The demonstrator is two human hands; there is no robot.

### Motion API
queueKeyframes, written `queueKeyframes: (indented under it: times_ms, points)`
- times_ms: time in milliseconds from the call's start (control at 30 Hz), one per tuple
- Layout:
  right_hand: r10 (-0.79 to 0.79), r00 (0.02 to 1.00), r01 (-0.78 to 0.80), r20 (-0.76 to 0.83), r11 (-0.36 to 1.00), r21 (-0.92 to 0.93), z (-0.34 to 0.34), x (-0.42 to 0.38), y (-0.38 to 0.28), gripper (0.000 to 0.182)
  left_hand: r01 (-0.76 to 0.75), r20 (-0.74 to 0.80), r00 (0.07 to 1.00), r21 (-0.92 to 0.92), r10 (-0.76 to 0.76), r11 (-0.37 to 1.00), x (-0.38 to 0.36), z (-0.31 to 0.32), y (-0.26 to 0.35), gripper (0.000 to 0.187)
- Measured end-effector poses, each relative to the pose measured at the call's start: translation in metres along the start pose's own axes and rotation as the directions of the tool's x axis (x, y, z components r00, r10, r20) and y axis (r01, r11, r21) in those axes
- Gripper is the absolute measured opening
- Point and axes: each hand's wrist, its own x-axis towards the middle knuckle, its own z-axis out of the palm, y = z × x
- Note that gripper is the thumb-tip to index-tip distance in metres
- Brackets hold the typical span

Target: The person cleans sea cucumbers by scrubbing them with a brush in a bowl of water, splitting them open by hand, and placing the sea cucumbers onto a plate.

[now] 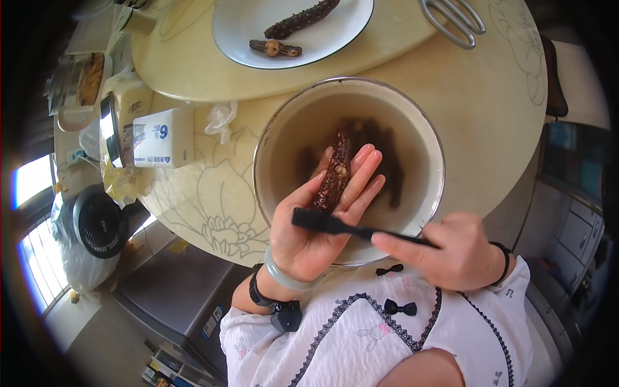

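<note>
A dark, knobbly sea cucumber (pixel 336 177) lies along the upturned palm of my left hand (pixel 306 226), with a pale patch showing midway along it. The thumb rests beside it and the fingers stretch out underneath. My right hand (pixel 454 250) grips the handle of a black brush (pixel 322 222); its head is over the left palm, by the near end of the sea cucumber. Any bristles are hidden. Beneath the left hand stands a white enamel basin (pixel 431 138) of cloudy water, with several dark sea cucumbers (pixel 390 151) blurred under the surface.
A white plate (pixel 235 29) on the raised turntable (pixel 174 58) bears two dark pieces of sea cucumber. Metal scissors handles (pixel 461 26) lie at the upper right. To the left are a white tissue pack (pixel 164 138), a crumpled tissue (pixel 221 121) and a black fan (pixel 101 220).
</note>
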Motion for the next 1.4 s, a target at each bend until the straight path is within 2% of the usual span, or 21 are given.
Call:
queueKeyframes:
  times_ms: [67, 167, 200, 333, 400, 500, 567, 633, 733, 767, 833, 867, 933, 967, 1067, 1133, 1200, 1267, 1300, 1367, 1400]
  points:
    - [0.083, 0.996, -0.078, 0.026, 0.984, -0.159, -0.007, 0.002, 0.005, 0.063, 0.002, 0.002, 1.000, 0.002, -0.002, 1.000, 0.000, -0.001, -0.001, 0.040]
    - [0.084, 0.996, -0.077, 0.030, 0.980, -0.184, -0.006, 0.002, 0.006, 0.062, 0.000, 0.033, 0.999, 0.016, -0.001, 1.000, 0.000, 0.000, -0.003, 0.039]
    - [0.051, 0.999, -0.050, 0.005, 0.998, -0.037, -0.002, 0.002, 0.001, 0.062, -0.011, 0.010, 1.000, 0.006, 0.011, 1.000, 0.000, 0.001, -0.002, 0.039]
    - [0.017, 0.999, -0.019, 0.031, 0.998, 0.053, -0.002, 0.001, 0.003, 0.061, -0.025, 0.004, 1.000, -0.001, 0.025, 1.000, 0.001, -0.002, 0.000, 0.037]
    - [0.134, 0.991, -0.137, -0.029, 0.960, -0.244, -0.008, 0.004, 0.013, 0.060, -0.019, -0.032, 0.999, -0.031, 0.018, 0.999, 0.002, -0.006, 0.000, 0.036]
    - [0.195, 0.970, -0.233, -0.149, 0.920, -0.315, -0.012, 0.003, 0.022, 0.058, -0.029, -0.044, 0.999, -0.026, 0.028, 0.999, 0.001, -0.003, -0.002, 0.034]
    - [0.216, 0.966, -0.249, -0.144, 0.926, -0.283, -0.009, 0.003, 0.028, 0.057, -0.043, -0.025, 0.999, 0.007, 0.043, 0.999, 0.001, 0.001, -0.002, 0.033]
    - [0.214, 0.956, -0.270, -0.201, 0.910, -0.315, -0.002, 0.002, 0.034, 0.070, -0.036, -0.042, 0.998, -0.028, 0.035, 0.999, 0.002, 0.002, -0.001, 0.035]
    - [0.256, 0.959, -0.280, -0.118, 0.918, -0.282, -0.009, 0.006, 0.029, 0.057, -0.081, -0.025, 0.996, 0.055, 0.083, 0.995, 0.000, -0.002, -0.003, 0.040]
    - [0.255, 0.960, -0.279, -0.118, 0.919, -0.280, -0.011, 0.006, 0.027, 0.057, -0.083, -0.025, 0.996, 0.056, 0.084, 0.995, 0.000, -0.005, -0.002, 0.040]
    - [0.180, 0.982, -0.182, 0.054, 0.983, 0.030, -0.014, 0.002, 0.020, 0.057, -0.048, 0.028, 0.999, 0.083, 0.046, 0.995, 0.001, -0.010, 0.001, 0.044]
    - [0.181, 0.982, -0.183, 0.053, 0.983, 0.030, -0.014, 0.002, 0.015, 0.057, -0.047, 0.026, 0.999, 0.084, 0.045, 0.995, 0.001, -0.007, 0.001, 0.044]
    - [-0.009, 0.992, 0.000, 0.127, 0.998, 0.065, -0.012, 0.002, 0.004, 0.058, -0.031, -0.008, 0.999, 0.066, 0.032, 0.997, 0.001, -0.001, -0.001, 0.045]
    - [-0.006, 0.992, -0.002, 0.126, 0.998, 0.066, -0.010, 0.000, 0.001, 0.058, -0.029, -0.010, 1.000, 0.068, 0.030, 0.997, 0.000, 0.000, -0.001, 0.045]
    - [0.061, 0.996, -0.050, 0.068, 0.987, -0.155, -0.011, 0.002, 0.000, 0.062, -0.021, -0.008, 1.000, 0.092, 0.022, 0.996, -0.001, -0.002, -0.002, 0.046]
    - [0.070, 0.997, -0.066, 0.015, 0.982, -0.179, -0.009, 0.003, 0.005, 0.062, -0.011, 0.121, 0.993, 0.097, 0.000, 0.995, 0.001, -0.009, -0.002, 0.046]
    - [0.068, 0.997, -0.074, -0.039, 0.977, -0.202, -0.004, 0.001, 0.005, 0.062, -0.018, 0.089, 0.996, 0.117, 0.008, 0.993, 0.001, -0.003, -0.003, 0.049]
    - [-0.035, 0.999, 0.035, -0.009, 0.999, -0.011, 0.002, -0.003, -0.003, 0.062, -0.019, 0.049, 0.999, 0.138, 0.012, 0.990, 0.000, -0.003, -0.002, 0.051]
    - [-0.034, 0.999, 0.033, -0.008, 0.999, -0.012, -0.001, 0.000, -0.001, 0.062, -0.008, 0.075, 0.997, 0.113, -0.001, 0.994, 0.000, -0.006, 0.000, 0.049]
    - [0.056, 0.998, -0.056, -0.004, 0.982, -0.181, -0.008, 0.005, 0.005, 0.062, 0.007, 0.100, 0.995, 0.086, -0.015, 0.996, 0.000, -0.008, 0.000, 0.047]
    - [0.057, 0.998, -0.057, -0.003, 0.982, -0.182, -0.009, 0.004, 0.005, 0.062, 0.004, 0.102, 0.995, 0.080, -0.012, 0.997, 0.000, -0.008, -0.002, 0.046]
